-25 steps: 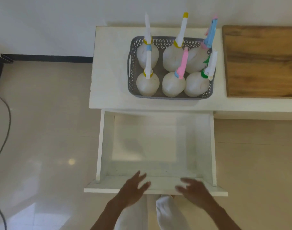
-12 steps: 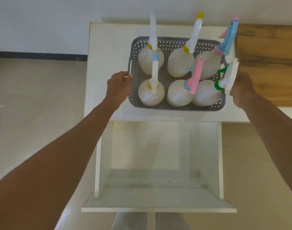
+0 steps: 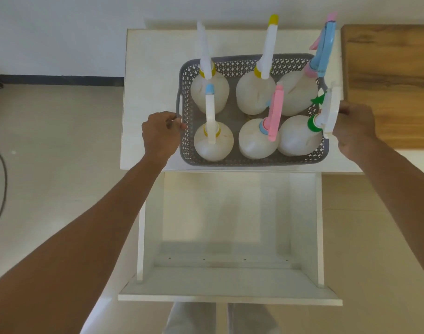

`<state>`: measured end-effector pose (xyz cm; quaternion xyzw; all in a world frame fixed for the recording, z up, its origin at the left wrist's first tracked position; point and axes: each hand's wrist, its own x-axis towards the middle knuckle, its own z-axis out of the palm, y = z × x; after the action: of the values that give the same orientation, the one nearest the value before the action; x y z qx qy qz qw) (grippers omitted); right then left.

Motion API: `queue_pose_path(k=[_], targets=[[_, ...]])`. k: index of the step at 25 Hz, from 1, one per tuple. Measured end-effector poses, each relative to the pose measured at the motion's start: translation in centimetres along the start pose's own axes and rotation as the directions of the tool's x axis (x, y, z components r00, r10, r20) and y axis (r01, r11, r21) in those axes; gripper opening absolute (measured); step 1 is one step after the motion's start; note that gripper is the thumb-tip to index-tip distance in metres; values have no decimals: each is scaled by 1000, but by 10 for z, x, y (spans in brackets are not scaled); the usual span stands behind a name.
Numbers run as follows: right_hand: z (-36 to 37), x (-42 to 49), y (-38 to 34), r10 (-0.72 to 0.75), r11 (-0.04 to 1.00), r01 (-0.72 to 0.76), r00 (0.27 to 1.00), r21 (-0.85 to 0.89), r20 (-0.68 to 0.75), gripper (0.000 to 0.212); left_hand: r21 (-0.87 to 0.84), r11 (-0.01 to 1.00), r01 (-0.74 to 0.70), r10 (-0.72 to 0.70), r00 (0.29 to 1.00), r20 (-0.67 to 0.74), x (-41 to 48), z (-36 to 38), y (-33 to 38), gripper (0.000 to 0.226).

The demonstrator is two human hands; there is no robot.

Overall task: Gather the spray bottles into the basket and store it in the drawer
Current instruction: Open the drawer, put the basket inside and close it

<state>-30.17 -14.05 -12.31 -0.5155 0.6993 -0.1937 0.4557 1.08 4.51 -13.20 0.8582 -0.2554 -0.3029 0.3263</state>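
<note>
A grey perforated basket (image 3: 252, 160) sits on the white cabinet top (image 3: 150, 97), near its front edge. Several white spray bottles (image 3: 213, 141) with coloured nozzles stand upright inside it. My left hand (image 3: 160, 133) is curled around the basket's left handle. My right hand (image 3: 355, 126) is closed at the basket's right side, where the handle is hidden behind a white and green spray head (image 3: 326, 112). Below the cabinet top, the white drawer (image 3: 230, 296) is pulled out and has nothing in it.
A wooden board (image 3: 389, 85) lies on the surface to the right of the basket. A dark cable (image 3: 1, 194) runs across the tiled floor at the far left. A white wall rises behind the cabinet.
A second ago both hands were at the drawer's front edge. They rose to the basket's two sides and have closed on it. The basket has not visibly moved.
</note>
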Motion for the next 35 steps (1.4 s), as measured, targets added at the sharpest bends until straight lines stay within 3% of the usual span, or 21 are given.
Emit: queue_pose_path(k=[13,21,35], targets=[[-45,-154,56,57,994,-71,987,87,150,53,32,996,82,-82,997,-10,-155,-47,-63,17],[-45,-226,151,170,975,-185,978,122,124,29,154,978,143,-139,990,-32,-246,-36,-138,14],[67,-183,292,239,968,-240,971,69,22,28,322,918,232,-273,958,88,-170,62,-255,19]])
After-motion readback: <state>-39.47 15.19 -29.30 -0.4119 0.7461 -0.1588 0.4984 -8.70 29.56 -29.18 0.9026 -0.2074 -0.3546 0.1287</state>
